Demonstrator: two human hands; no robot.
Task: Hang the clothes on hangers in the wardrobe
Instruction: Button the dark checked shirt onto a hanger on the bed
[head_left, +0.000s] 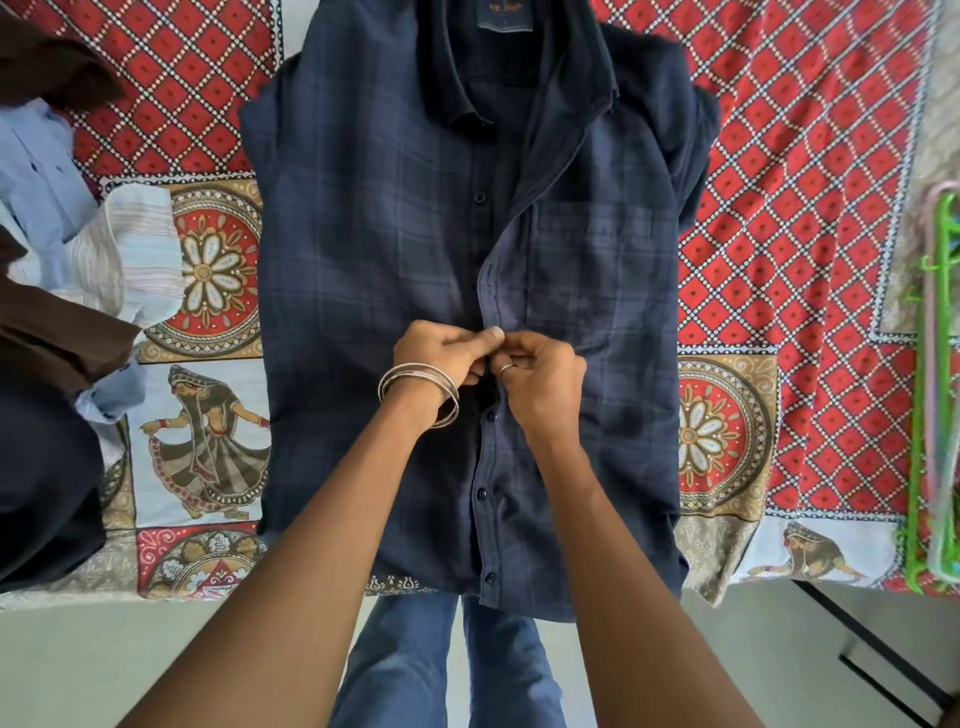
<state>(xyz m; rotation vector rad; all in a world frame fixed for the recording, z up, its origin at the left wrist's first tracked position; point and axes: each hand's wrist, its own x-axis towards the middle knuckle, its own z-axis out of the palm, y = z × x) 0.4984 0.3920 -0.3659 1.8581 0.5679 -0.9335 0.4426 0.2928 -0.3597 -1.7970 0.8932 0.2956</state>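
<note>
At the near edge of the bed, two bare forearms reached out over the hem of a dark navy plaid button-front shirt (395, 249), which lay flat and face up on the red, white and tan patterned bedspread (810, 156), its collar toward the far edge and its hem hanging just past the near edge. The left hand (441, 353), with silver bangles (418, 394) on its wrist, and the right hand (545, 379), wearing a ring, met at the shirt's front placket about halfway up, fingers curled and pinching the fabric edges together at a button. Below the hands the placket was buttoned; above them it lay open up to the collar. Along the left edge of the bed sat a heap of other clothes (67, 249): brown, pale blue, striped white and dark pieces. By the right edge lay a bunch of green and pink plastic hangers (930, 395).
</note>
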